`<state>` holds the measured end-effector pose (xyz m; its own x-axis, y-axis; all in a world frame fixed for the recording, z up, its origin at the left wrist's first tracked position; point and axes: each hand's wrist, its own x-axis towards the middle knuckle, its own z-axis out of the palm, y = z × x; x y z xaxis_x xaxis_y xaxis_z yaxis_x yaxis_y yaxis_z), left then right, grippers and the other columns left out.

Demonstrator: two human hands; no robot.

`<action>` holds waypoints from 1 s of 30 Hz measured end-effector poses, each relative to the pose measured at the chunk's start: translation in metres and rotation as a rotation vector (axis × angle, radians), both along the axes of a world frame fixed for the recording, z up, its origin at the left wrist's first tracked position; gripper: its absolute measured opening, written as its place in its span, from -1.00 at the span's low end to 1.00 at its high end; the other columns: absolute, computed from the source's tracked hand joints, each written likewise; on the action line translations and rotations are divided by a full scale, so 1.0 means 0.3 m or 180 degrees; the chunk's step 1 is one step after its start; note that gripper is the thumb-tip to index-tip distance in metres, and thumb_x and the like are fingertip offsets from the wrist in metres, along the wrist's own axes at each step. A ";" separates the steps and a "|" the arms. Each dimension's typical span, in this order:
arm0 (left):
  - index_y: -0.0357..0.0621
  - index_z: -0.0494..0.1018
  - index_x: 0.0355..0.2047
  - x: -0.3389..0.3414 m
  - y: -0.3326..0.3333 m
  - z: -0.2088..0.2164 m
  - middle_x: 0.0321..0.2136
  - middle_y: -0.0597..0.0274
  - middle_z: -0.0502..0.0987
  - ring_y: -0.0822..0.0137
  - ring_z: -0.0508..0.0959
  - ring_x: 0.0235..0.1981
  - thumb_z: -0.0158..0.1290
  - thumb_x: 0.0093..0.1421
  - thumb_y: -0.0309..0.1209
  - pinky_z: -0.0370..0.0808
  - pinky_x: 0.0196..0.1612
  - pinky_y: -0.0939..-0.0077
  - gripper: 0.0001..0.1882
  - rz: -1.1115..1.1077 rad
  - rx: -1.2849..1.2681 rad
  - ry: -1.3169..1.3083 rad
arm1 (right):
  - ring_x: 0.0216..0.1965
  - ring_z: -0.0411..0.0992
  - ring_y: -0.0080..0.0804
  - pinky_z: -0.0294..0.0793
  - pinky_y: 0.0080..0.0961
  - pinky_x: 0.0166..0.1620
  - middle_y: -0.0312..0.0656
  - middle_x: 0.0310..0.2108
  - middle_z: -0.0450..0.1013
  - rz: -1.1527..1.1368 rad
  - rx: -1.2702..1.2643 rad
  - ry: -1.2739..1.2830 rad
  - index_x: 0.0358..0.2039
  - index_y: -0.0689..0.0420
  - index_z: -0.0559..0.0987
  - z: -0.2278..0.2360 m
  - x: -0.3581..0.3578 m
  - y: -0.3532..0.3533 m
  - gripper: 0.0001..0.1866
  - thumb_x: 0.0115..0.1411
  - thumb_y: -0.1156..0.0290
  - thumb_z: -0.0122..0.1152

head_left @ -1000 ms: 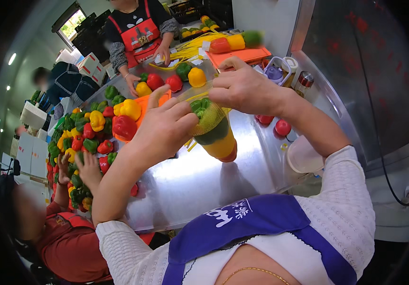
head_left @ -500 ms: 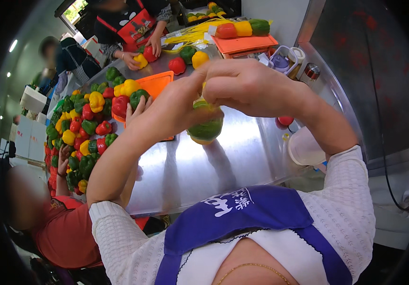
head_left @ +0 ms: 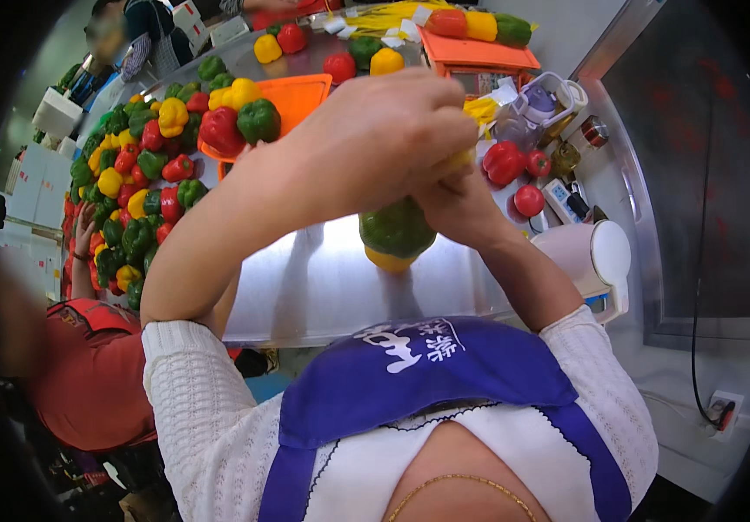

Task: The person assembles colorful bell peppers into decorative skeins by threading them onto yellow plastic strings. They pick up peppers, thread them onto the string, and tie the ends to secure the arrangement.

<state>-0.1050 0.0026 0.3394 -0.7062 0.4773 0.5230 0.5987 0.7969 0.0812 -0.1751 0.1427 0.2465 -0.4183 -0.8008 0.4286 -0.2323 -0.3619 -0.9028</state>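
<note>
In front of my chest hangs a bag of bell peppers, a green pepper (head_left: 397,228) above a yellow pepper (head_left: 390,260); its wrapping hardly shows. My left hand (head_left: 401,122) is closed over the top, knuckles up, with a bit of yellow (head_left: 458,163) at its fingers. I cannot make out whether that is a strip or part of the bag. Just below and to the right, my right hand (head_left: 455,202) is closed round the gathered neck. Its fingers are mostly hidden behind my left hand and the peppers.
A big heap of red, yellow and green peppers (head_left: 136,204) covers the metal table's left side, beside an orange tray (head_left: 301,91). Far back lie yellow strips (head_left: 392,16) and a three-pepper pack (head_left: 479,28). Rightward are tomatoes (head_left: 528,200) and a white jug (head_left: 597,257). A co-worker's hand (head_left: 85,230) touches the heap.
My right hand has gone from above the bag to below my left hand, round the neck. The bag sits slightly lower and further right. The co-worker's hand by the green pepper has withdrawn.
</note>
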 end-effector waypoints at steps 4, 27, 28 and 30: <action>-0.13 0.48 -0.23 -0.083 -0.044 -0.035 -0.32 0.21 0.43 0.32 0.48 -0.28 0.19 0.06 -0.49 0.42 -0.24 0.47 -0.76 0.0289 0.0936 0.0298 | -0.42 0.47 -0.50 0.50 -0.47 -0.24 -0.25 -0.51 0.46 0.0204 -0.0078 -0.1311 -0.29 0.21 0.46 -0.098 -0.113 -0.038 -0.72 0.39 0.27 -0.11; -0.22 0.24 0.12 -0.036 0.086 -0.806 -0.06 -0.14 0.48 -0.04 0.50 -0.03 0.32 -0.20 0.12 0.44 0.01 0.22 -0.02 0.2205 0.1354 -0.3202 | -0.67 0.20 -0.45 0.49 -0.23 -0.21 -0.36 -0.72 0.16 -0.1404 0.0651 -0.4709 -0.30 0.17 0.35 -0.777 -0.347 0.007 -0.68 0.41 0.17 -0.19; -0.22 0.21 0.16 -0.028 0.072 -0.807 -0.04 -0.16 0.46 -0.05 0.49 0.00 0.33 -0.20 0.11 0.43 0.04 0.23 0.02 0.2082 0.1468 -0.3155 | -0.70 0.16 -0.48 0.48 -0.24 -0.22 -0.37 -0.74 0.12 -0.1380 0.0492 -0.4866 -0.33 0.15 0.33 -0.811 -0.361 0.011 -0.70 0.41 0.18 -0.18; -0.21 0.12 0.24 0.032 0.024 -0.862 0.02 -0.19 0.42 -0.05 0.44 0.06 0.36 -0.21 0.06 0.37 0.12 0.26 0.09 0.1850 0.1905 -0.2977 | -0.73 0.07 -0.53 0.42 -0.36 -0.31 -0.40 -0.75 0.07 -0.1554 0.0399 -0.4673 -0.36 0.14 0.32 -0.800 -0.357 0.009 -0.72 0.40 0.20 -0.14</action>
<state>-0.0956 0.0100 0.0808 -0.9496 -0.1678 -0.2646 -0.3106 0.6149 0.7248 -0.2823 0.1453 0.0064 -0.6182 -0.4644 -0.6342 0.7838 -0.4246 -0.4531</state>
